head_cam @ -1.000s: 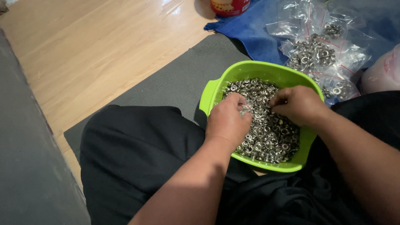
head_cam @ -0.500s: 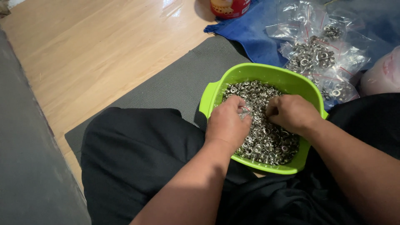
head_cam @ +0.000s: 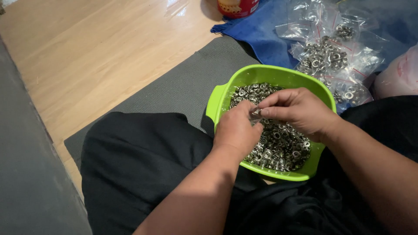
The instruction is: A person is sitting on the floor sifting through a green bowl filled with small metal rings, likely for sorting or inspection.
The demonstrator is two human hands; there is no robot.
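Observation:
A lime green plastic bowl (head_cam: 226, 89) rests on my lap, filled with many small silver metal eyelets (head_cam: 283, 146). Both hands hover over the pile and meet above its middle. My left hand (head_cam: 237, 130) is curled with its fingertips pinched on a few eyelets. My right hand (head_cam: 298, 111) reaches in from the right, thumb and forefinger pinched on a small eyelet (head_cam: 257, 113) right against the left fingertips.
Clear plastic bags of the same eyelets (head_cam: 324, 54) lie on a blue cloth (head_cam: 261, 32) behind the bowl. A red can (head_cam: 237, 6) stands at the top edge. A grey mat (head_cam: 183, 85) covers part of the wooden floor (head_cam: 87, 52). My black-clothed legs (head_cam: 143, 161) fill the foreground.
My right hand has moved left across the bowl and now meets the left hand's fingertips. The left hand stayed over the near left side of the pile.

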